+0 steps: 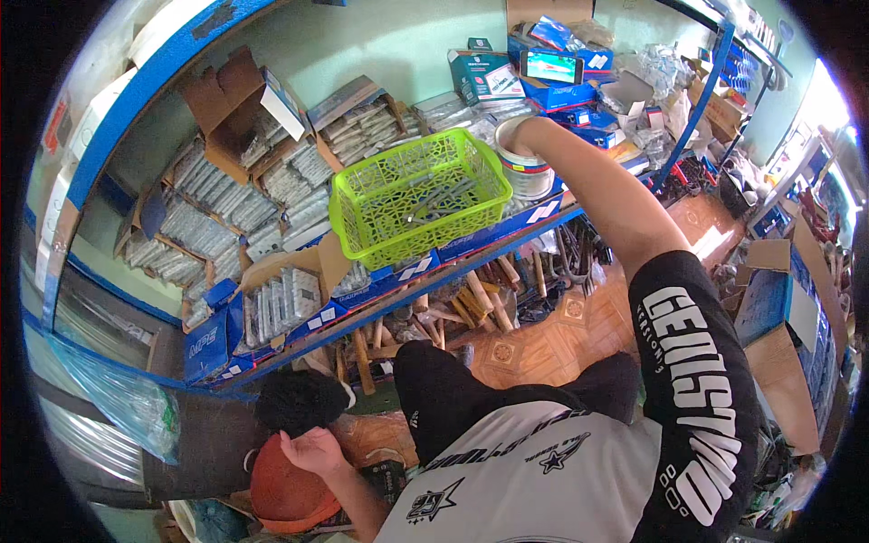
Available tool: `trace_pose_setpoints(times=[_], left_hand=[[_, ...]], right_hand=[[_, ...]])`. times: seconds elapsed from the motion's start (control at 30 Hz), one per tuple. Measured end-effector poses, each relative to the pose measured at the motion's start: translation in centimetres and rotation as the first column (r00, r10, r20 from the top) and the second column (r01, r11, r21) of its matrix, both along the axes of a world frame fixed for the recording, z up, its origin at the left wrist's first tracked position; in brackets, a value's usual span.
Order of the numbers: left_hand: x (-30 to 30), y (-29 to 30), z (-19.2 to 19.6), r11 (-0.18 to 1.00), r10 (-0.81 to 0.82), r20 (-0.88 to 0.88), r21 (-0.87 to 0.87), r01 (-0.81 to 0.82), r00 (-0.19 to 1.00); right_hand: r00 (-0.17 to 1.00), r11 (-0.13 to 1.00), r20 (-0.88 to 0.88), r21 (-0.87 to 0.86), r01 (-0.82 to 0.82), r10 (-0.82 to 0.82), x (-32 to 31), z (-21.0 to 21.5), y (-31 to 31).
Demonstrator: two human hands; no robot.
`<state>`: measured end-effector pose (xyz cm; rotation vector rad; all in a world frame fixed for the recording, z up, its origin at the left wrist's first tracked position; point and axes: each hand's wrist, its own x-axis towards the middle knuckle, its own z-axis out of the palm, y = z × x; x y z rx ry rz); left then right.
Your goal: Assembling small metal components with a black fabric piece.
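My right hand (518,136) reaches down into a white round tub (532,185) on the shelf, and its fingers are hidden inside the rim. Just left of the tub stands a bright green openwork plastic basket (421,242). Several thin grey metal pieces (444,199) lie loose on its bottom. Low on the left, my left hand (312,450) is held with its palm up and the fingers loosely apart, with nothing in it. Below it shows a round orange-red container (288,484); whether they touch I cannot tell.
Open cartons of wrapped metal pieces (281,308) fill the blue-edged shelf (398,288) on the left. A phone with a lit screen (552,67) leans among blue boxes behind the tub. Wooden-handled tools (489,294) are stored below. A large open carton (778,371) stands at right.
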<state>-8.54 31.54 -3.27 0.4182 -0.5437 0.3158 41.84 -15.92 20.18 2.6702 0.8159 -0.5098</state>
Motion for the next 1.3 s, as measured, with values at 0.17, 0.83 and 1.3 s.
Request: trace_pose_setpoints(times=[0.17, 0.83, 1.3], left_hand=[[3.1, -7.3, 6.3, 0.824, 0.558, -0.276, 0.074, -0.562, 0.782], [14.1, -17.7, 9.3, 0.538, 0.668, -0.026, 0.708, -0.459, 0.744], [15.5, -37.1, 11.4, 0.980, 0.036, -0.548, 0.185, 0.078, 0.836]], right_hand=[[0.997, 0.999, -0.068, -0.001, 0.035, -0.035, 0.7, -0.2, -0.8], [0.952, -0.591, -0.278, 0.749, 0.299, 0.129, -22.2, -0.9, -7.2], [0.952, 0.070, 0.023, 0.998, -0.002, -0.304, -37.0, -7.4, -4.1]])
